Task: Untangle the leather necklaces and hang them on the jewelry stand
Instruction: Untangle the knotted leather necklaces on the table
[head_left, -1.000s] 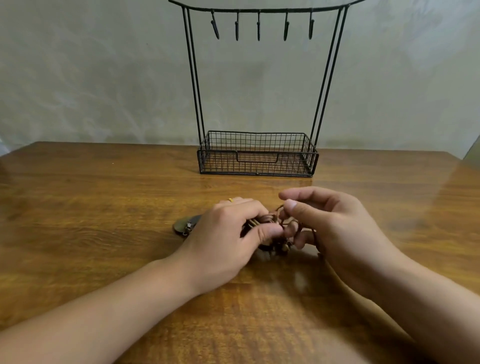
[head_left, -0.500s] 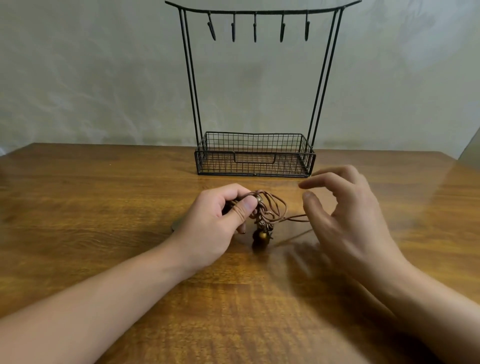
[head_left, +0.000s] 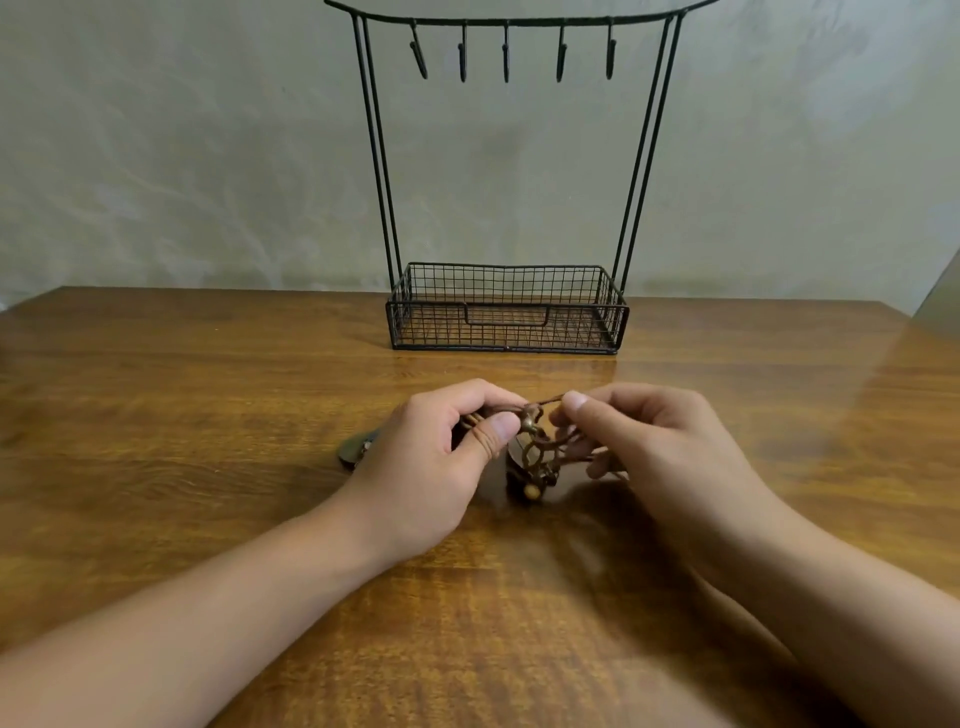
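Observation:
A tangle of brown leather necklaces (head_left: 537, 447) with beads and metal bits hangs just above the wooden table (head_left: 208, 415), between my two hands. My left hand (head_left: 441, 457) pinches several cords between thumb and forefinger. My right hand (head_left: 660, 447) pinches a cord at the top of the tangle, with other loops caught around its lower fingers. A dark round pendant (head_left: 356, 449) lies on the table, partly hidden behind my left hand. The black wire jewelry stand (head_left: 506, 312) stands at the back, its several hooks (head_left: 506, 57) bare.
The stand's mesh basket base (head_left: 410, 312) holds nothing. A pale wall rises directly behind the table's far edge. Bare wood stretches to the left and right of my hands.
My right hand had let go and spread its fingers half a second ago; it has come back and pinched a cord. The tangle is lifted slightly off the table.

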